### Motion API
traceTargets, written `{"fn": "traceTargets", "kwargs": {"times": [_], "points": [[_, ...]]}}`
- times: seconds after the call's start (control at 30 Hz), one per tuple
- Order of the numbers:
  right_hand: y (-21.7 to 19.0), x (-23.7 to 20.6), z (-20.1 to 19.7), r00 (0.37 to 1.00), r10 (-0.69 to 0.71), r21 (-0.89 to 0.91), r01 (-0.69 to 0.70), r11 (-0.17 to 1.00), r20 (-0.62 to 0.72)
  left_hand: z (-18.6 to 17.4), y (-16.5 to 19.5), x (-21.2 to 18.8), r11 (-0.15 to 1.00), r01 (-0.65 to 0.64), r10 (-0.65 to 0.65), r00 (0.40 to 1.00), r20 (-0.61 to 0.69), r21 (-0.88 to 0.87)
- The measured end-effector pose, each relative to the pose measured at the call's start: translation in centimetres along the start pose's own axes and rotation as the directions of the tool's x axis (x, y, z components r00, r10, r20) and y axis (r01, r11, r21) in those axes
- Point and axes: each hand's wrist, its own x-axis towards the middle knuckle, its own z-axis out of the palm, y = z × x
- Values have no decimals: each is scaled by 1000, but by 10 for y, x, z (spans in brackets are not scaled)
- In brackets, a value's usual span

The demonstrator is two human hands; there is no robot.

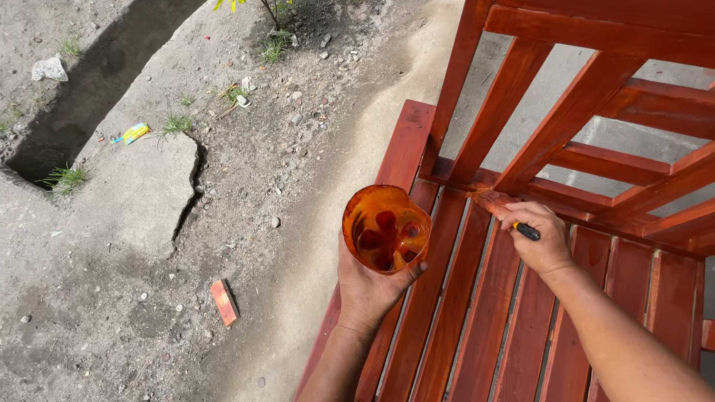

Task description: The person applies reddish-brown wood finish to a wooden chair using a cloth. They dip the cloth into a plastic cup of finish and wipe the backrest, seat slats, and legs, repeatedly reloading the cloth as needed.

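— Gripping a cut-off, orange-stained clear plastic cup (386, 228) from below at the centre of the frame, the left hand (370, 292) has its fingers wrapped tight around the base, the open mouth tilted toward the camera.

— And the right hand (541, 240)?

— Closed around a small brush with a black and yellow handle (526, 231), right of centre; its stained bristles touch the slat joint where seat meets backrest.

— What are they working over?

— A reddish-brown slatted wooden bench (462, 313), glossy with stain, filling the right half of the frame.

— Anything else?

— Bare dirt and cracked concrete ground (149, 193) on the left, a small red wooden offcut (224, 301) lying at lower left, a yellow and blue wrapper (134, 133) at upper left.
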Motion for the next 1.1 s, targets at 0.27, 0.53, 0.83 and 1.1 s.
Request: {"fn": "traceTargets", "kwargs": {"times": [0.27, 0.53, 0.83, 1.1], "points": [[-28, -52, 6, 977, 88, 4, -91, 996, 195, 25, -14, -19, 612, -296, 293, 946, 137, 733], [-70, -164, 9, 958, 104, 64, -125, 990, 266, 32, -24, -45, 195, -380, 384, 878, 286, 904], [-124, -299, 8, 900, 167, 101, -225, 969, 403, 34, -36, -72, 228, -331, 296, 920, 258, 916], [-71, -393, 32, 773, 31, 392, -355, 848, 634, 33, -42, -73, 179, -341, 230, 927, 298, 923]]}}
